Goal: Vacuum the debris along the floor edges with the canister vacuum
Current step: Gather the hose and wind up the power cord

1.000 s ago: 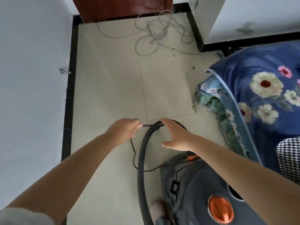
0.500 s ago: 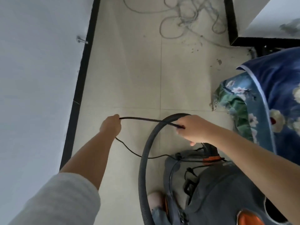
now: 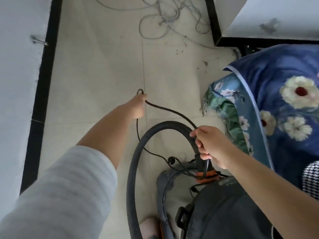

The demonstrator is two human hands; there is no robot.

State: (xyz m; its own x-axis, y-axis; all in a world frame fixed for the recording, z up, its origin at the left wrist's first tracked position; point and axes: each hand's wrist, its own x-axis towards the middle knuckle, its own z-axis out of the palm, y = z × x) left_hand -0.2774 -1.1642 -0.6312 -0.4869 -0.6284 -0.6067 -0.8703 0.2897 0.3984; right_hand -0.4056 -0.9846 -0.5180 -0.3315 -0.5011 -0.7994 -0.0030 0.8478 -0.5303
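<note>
A dark grey canister vacuum (image 3: 224, 213) with an orange collar sits on the tiled floor at the bottom right. Its ribbed grey hose (image 3: 136, 163) arches up from the collar and runs down to the bottom edge. My left hand (image 3: 137, 106) is stretched forward and grips a thin black power cord (image 3: 170, 111), a small loop of it sticking out above the fist. My right hand (image 3: 209, 145) grips the same cord beside the hose top, near the collar. Dark debris specks (image 3: 205, 63) lie on the floor near the far right corner.
A tangle of grey cable (image 3: 165, 18) lies on the floor ahead. A black skirting (image 3: 44, 83) edges the white wall on the left, with a metal doorstop (image 3: 38, 41). A blue floral bedspread (image 3: 269, 104) hangs at the right, beside a white cabinet (image 3: 269, 18).
My left hand has moved forward and to the right with the cord, drawing it out. My right hand has dropped lower along the hose toward the collar. The camera has tilted slightly.
</note>
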